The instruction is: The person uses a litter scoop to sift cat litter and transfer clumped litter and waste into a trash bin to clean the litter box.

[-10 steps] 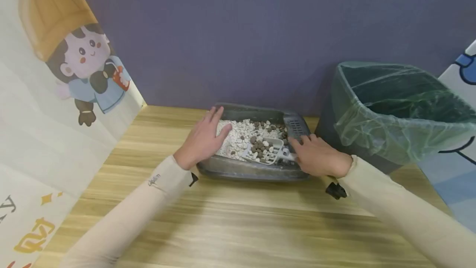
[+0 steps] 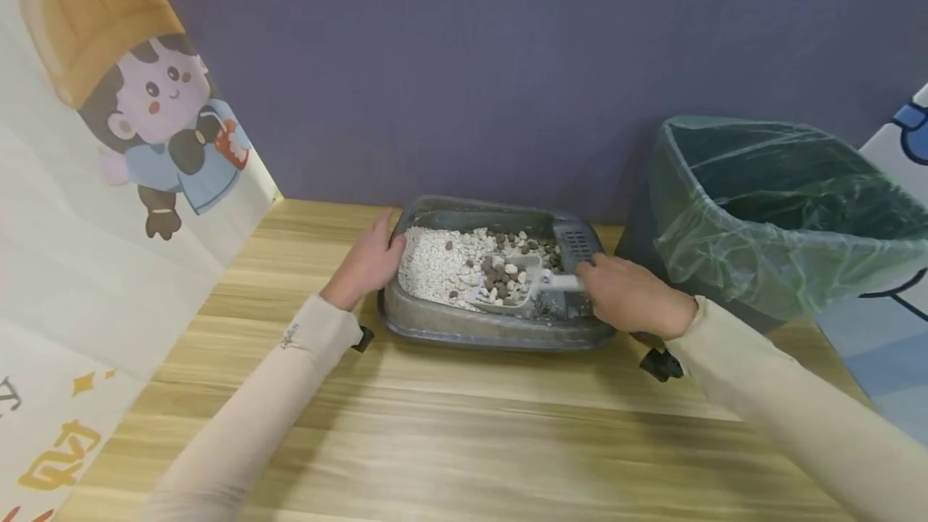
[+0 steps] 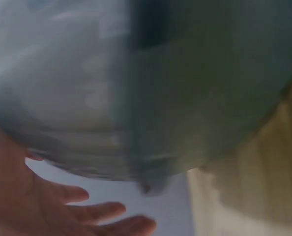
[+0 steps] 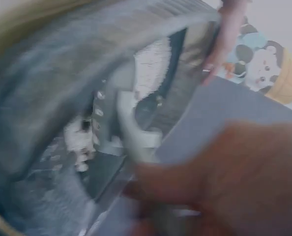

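A grey litter box (image 2: 493,334) holds white litter (image 2: 435,268) with white and brown lumps. My right hand (image 2: 634,296) grips the handle of a pale litter scoop (image 2: 538,284), whose slotted head carries several brown and white lumps just over the litter. The right wrist view is blurred but shows the hand around the handle (image 4: 131,130). At the box's left end is my left hand (image 2: 368,264), its thumb by the rim. In the left wrist view its fingers (image 3: 106,214) extend loosely beside the box wall, curled round nothing.
To the right stands a bin lined with a green translucent bag (image 2: 761,256), close to my right hand. A dark purple wall (image 2: 449,79) rises behind the box. Box and bin stand on a wood-grain surface (image 2: 449,425); a cartoon-printed panel (image 2: 65,208) is at left.
My left hand has moved left, from over the litter to the box's left end. The right hand has shifted slightly right, and the scoop's handle has risen into its grip.
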`<state>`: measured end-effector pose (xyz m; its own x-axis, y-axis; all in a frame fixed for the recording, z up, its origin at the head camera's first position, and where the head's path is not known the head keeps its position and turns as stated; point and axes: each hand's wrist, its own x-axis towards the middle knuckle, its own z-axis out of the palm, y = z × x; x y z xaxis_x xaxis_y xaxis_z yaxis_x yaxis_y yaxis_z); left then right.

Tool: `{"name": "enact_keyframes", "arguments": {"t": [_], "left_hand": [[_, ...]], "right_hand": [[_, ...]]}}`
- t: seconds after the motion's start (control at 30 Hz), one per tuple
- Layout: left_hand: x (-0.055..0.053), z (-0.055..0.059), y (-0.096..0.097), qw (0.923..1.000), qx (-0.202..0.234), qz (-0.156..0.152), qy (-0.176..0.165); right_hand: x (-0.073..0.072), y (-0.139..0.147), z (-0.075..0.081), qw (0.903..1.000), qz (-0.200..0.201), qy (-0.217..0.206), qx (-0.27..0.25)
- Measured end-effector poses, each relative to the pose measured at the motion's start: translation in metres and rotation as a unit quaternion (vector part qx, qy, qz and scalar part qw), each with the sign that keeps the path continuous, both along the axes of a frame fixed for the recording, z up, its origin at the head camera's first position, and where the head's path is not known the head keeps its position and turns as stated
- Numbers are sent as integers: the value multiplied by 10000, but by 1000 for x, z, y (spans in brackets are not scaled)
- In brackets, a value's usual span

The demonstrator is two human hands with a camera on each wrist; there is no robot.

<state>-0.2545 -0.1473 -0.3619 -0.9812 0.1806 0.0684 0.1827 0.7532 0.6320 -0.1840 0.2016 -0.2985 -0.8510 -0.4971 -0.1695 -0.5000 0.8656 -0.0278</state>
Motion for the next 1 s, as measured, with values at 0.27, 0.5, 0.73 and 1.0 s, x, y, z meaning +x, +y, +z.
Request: {"name": "enact_keyframes", "arguments": {"t": [0.27,0.5,0.73,1.0], "left_hand": [[-4,-8,-1,9992,236,-324,-16],[-4,-11,-1,9987,326,-355,-160],[-3,-11,0,9981,383,-375,-299],[-2,-8,0,9984,287,-404,-273]], "right_hand": [[-8,-43,40,9791,481,1639,-1104],[-16,-42,86,9944,197,1012,-235],[-25,-18,77,9969,-385,-624,278],[-19,-1,40,9875,-635,-1440,97]]}}
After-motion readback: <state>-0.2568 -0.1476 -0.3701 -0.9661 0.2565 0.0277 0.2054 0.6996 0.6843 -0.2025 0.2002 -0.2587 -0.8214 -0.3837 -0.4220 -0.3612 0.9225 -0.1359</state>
